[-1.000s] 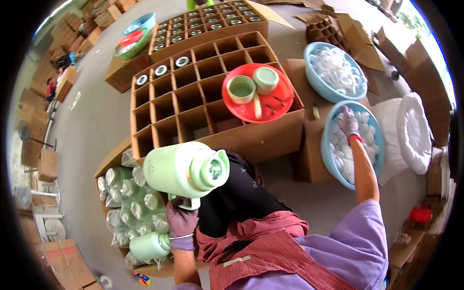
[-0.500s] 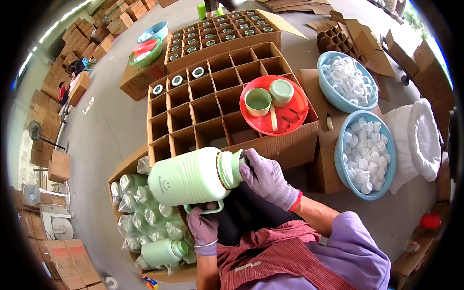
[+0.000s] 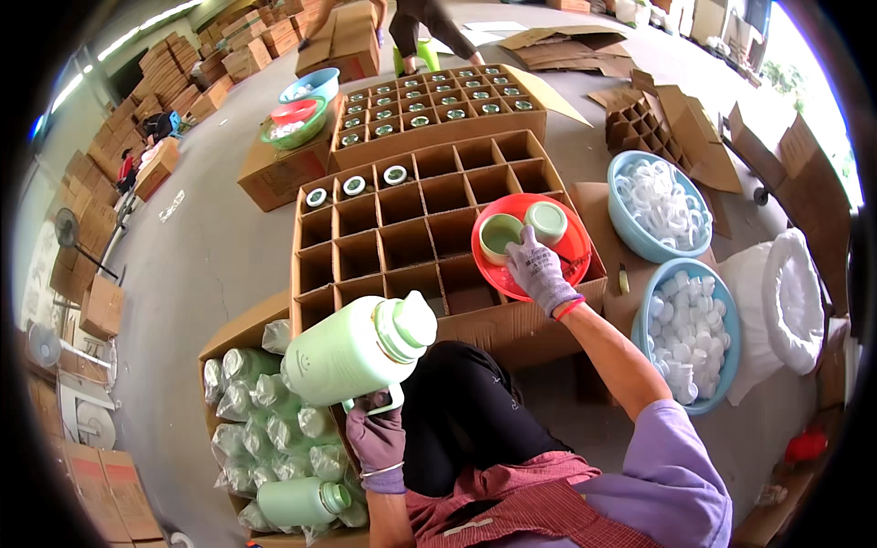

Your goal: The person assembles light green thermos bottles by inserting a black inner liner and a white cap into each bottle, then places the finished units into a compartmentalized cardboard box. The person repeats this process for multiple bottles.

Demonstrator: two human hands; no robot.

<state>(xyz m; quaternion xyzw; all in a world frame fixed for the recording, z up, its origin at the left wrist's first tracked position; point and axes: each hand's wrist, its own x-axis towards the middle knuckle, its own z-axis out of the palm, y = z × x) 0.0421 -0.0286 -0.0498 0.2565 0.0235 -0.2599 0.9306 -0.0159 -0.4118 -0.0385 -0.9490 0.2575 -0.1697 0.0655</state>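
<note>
My gloved left hand grips the handle of a pale green vacuum jug, tilted with its spouted neck up and to the right. My gloved right hand reaches into a red basin, fingers drawn together against the rim of an open green cup. Whatever those fingers pinch is hidden under the hand. A round green lid sits beside the cup. Below the basin is a divided carton, with several jugs' tops showing in its far left cells.
At left, a carton holds bagged green jugs and an unwrapped jug. Blue tubs of white rings and white caps stand at right, beside a white sack. Farther off are a filled carton and another person's legs.
My right hand has left the jug's neck and moved up and right into the red basin. The jug, still in my left hand, has tipped so its spout points more upward.
</note>
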